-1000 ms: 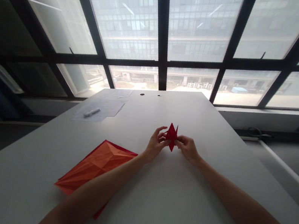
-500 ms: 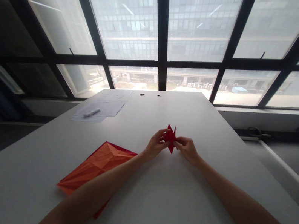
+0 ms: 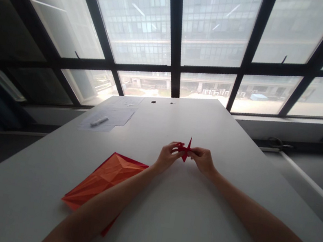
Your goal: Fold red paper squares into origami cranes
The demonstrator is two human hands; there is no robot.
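A small folded red paper piece (image 3: 185,152) with sharp points is held up just above the white table (image 3: 195,213). My left hand (image 3: 168,156) pinches its left side, and my right hand (image 3: 202,160) pinches its right side. Part of the paper is hidden by my fingers. Below my left forearm lies a larger orange-red sheet of creased paper (image 3: 104,181), partly covered by that arm.
Printed papers (image 3: 111,116) and a white marker (image 3: 98,121) lie near the table's far left. Two small holes mark the far end. Large dark-framed windows stand beyond it, and a coiled cable (image 3: 277,143) lies along the right wall.
The red paper has been pressed narrower between my fingers, with fewer points showing. My hands have drawn slightly closer around it. The orange-red sheet has not moved.
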